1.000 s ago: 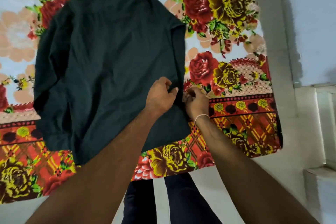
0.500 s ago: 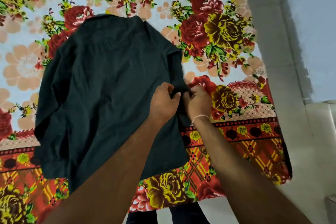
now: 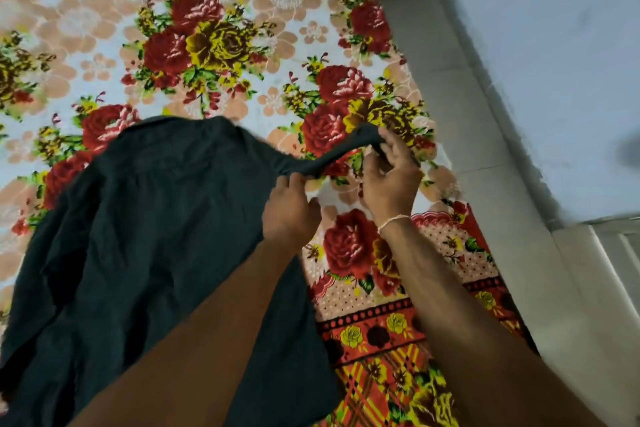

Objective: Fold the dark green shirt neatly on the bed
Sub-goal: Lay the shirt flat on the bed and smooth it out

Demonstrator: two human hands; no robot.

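The dark green shirt (image 3: 149,246) lies spread and rumpled on the flowered bedsheet (image 3: 214,55), covering the lower left of the view. Its right sleeve (image 3: 332,156) is drawn out to the right and lifted a little off the sheet. My right hand (image 3: 389,180) pinches the sleeve's end near its cuff. My left hand (image 3: 289,211) grips the same sleeve closer to the shoulder, fingers curled round the cloth. My forearms hide part of the shirt's lower hem.
The bed's right edge (image 3: 491,253) runs diagonally beside a pale tiled floor (image 3: 450,87). A grey-blue wall (image 3: 554,45) rises behind it. A white step or ledge (image 3: 609,253) stands at the right edge of the view.
Both hands have pulled the sleeve out from the shirt's right side, up and to the right. The view has tilted up, so more of the sheet shows.
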